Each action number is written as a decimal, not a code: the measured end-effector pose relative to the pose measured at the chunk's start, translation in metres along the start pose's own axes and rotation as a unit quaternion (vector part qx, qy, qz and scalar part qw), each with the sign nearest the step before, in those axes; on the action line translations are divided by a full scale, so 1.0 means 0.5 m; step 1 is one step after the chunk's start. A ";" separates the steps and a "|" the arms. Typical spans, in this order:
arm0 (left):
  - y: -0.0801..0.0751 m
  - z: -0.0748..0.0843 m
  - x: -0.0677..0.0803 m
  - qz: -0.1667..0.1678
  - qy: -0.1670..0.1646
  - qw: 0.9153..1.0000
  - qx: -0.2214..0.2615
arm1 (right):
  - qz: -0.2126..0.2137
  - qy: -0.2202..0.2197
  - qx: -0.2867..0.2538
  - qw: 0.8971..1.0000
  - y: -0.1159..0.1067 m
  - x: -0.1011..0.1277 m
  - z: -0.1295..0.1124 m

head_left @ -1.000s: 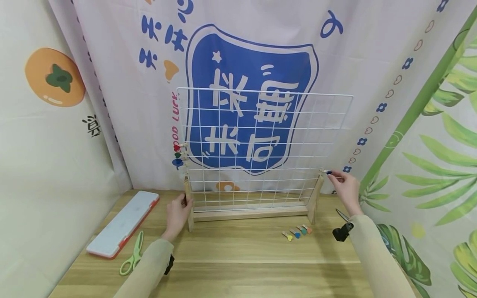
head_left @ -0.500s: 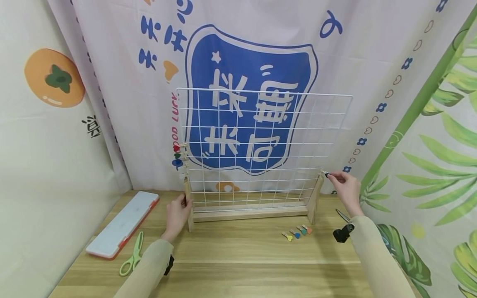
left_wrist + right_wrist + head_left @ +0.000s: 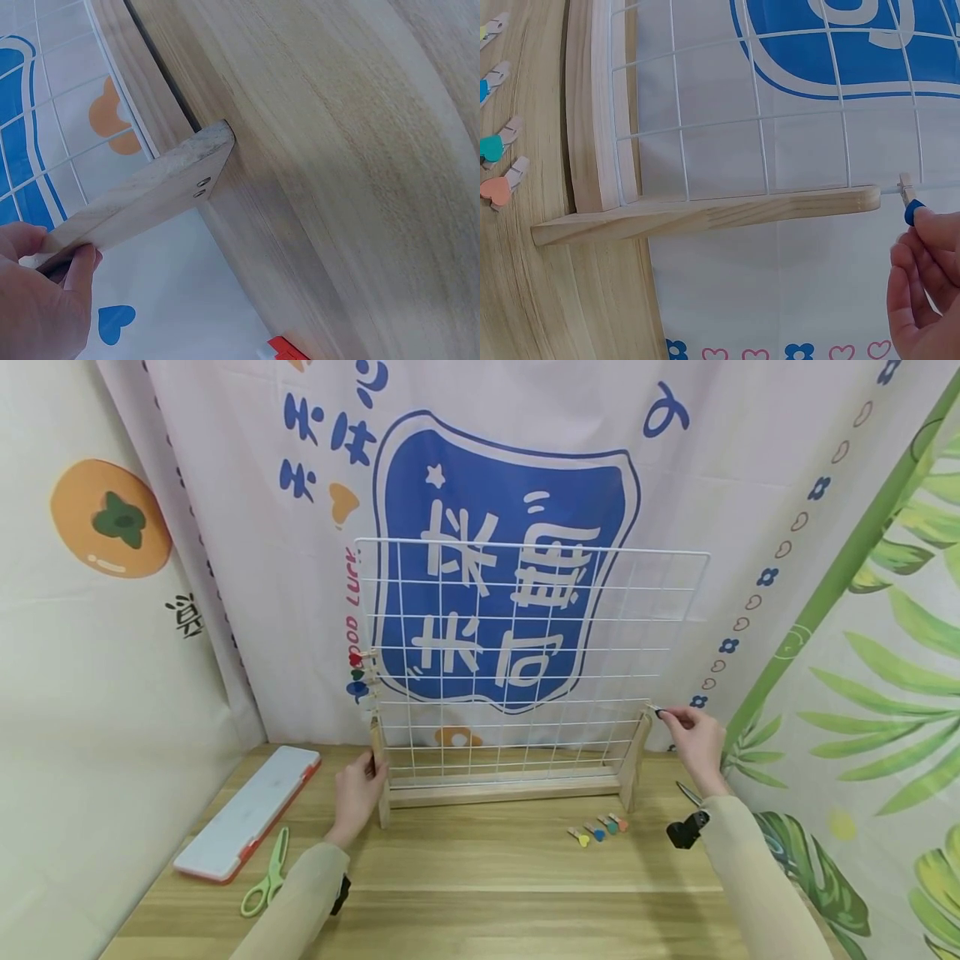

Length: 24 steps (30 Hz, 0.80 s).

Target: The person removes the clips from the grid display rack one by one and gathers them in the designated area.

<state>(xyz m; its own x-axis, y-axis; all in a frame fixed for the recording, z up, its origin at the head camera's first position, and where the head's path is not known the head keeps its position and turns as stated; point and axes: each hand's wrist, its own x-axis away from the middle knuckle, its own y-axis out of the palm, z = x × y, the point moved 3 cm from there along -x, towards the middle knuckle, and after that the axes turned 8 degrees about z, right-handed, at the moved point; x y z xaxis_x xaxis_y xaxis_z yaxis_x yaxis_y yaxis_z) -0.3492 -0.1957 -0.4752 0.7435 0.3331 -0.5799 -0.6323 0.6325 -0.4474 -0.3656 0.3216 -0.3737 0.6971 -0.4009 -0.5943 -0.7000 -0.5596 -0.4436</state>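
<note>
A white wire grid (image 3: 517,677) stands upright in a wooden stand (image 3: 495,793). My left hand (image 3: 360,793) grips the stand's left upright (image 3: 150,187), thumb on one face and fingers on the other. At the grid's right edge, just above the right upright (image 3: 780,210), my right hand (image 3: 693,739) pinches a small wooden clothespin (image 3: 906,187) by its end with a blue heart (image 3: 913,212). The clothespin's tip is at the edge wire; whether its jaws are around the wire is hard to tell. Several heart clothespins (image 3: 357,673) hang on the grid's left edge.
Several loose heart clothespins (image 3: 598,832) lie on the wooden table (image 3: 510,902) before the stand's right end. A flat white case with red edging (image 3: 251,810) and green scissors (image 3: 267,877) lie at left. Beyond the right upright is a metal blade-like tip (image 3: 688,793). A printed curtain hangs behind.
My right hand has shifted very slightly, and the clothespin in it has tilted, its blue heart end lower. My left hand has stayed on the upright.
</note>
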 end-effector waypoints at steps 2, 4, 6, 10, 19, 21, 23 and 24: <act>0.000 0.000 0.000 -0.001 -0.001 1.000 0.002 | 0.014 -0.008 -0.005 1.000 0.000 0.001 -0.001; 0.001 0.002 0.000 -0.002 -0.002 1.000 0.005 | 0.025 -0.017 -0.011 0.999 0.001 0.002 0.000; 0.001 0.003 0.000 -0.005 -0.005 1.000 0.010 | 0.036 -0.027 -0.016 0.999 0.001 0.002 0.001; 0.001 0.005 0.001 -0.008 -0.006 1.000 0.017 | 0.057 -0.043 -0.018 0.997 0.002 0.002 0.003; 0.004 0.001 0.001 -0.013 -0.013 1.000 0.016 | 0.064 -0.022 -0.017 0.998 0.000 0.003 0.008; 0.004 0.000 0.000 -0.012 -0.012 1.000 0.014 | 0.063 -0.015 -0.017 0.998 -0.002 0.003 0.010; 0.003 -0.002 -0.001 -0.011 -0.012 1.000 0.012 | 0.059 -0.011 -0.015 0.998 -0.004 0.006 0.012; 0.003 -0.003 -0.001 -0.012 -0.012 1.000 0.010 | 0.059 -0.010 -0.013 0.998 -0.006 0.008 0.013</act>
<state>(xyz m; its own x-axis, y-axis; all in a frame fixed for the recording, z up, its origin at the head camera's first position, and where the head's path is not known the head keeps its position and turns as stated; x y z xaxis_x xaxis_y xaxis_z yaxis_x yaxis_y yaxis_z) -0.3509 -0.1960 -0.4766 0.7634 0.3348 -0.5523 -0.6102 0.6541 -0.4469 -0.3619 0.3265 -0.3791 0.6065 -0.4504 -0.6552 -0.7727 -0.5282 -0.3521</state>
